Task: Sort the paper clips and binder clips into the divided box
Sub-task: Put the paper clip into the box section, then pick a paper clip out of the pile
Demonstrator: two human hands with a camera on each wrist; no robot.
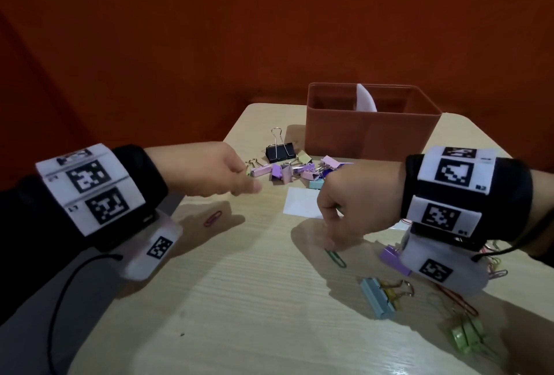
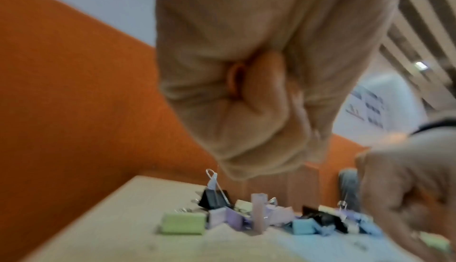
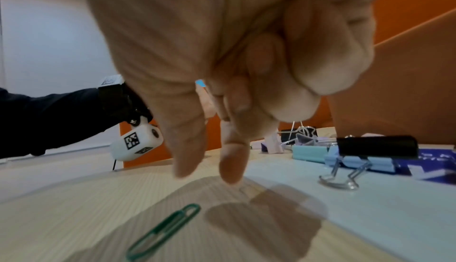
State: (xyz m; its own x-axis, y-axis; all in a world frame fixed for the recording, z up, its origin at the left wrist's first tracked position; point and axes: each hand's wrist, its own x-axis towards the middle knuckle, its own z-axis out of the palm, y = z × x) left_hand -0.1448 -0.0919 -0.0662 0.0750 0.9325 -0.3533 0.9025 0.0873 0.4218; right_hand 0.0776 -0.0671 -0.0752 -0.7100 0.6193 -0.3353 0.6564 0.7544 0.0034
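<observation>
The brown divided box point(image 1: 371, 131) stands at the back of the table, a white divider point(image 1: 366, 98) across its middle. A pile of pastel binder clips point(image 1: 296, 169) lies in front of it. My left hand point(image 1: 245, 182) hovers at the pile's left edge, curled into a fist point(image 2: 246, 110); nothing shows in it. My right hand point(image 1: 328, 233) points thumb and forefinger down, tips apart point(image 3: 208, 175), just above the table beside a green paper clip point(image 1: 335, 258) point(image 3: 162, 231). Its other fingers are curled.
A black binder clip point(image 1: 280, 151) stands left of the box. A pink paper clip point(image 1: 212, 218) lies under my left wrist, a white card point(image 1: 301, 202) mid-table. Purple point(image 1: 394, 260), blue point(image 1: 376, 296) and green binder clips point(image 1: 466, 335) and a red paper clip point(image 1: 455, 296) lie front right.
</observation>
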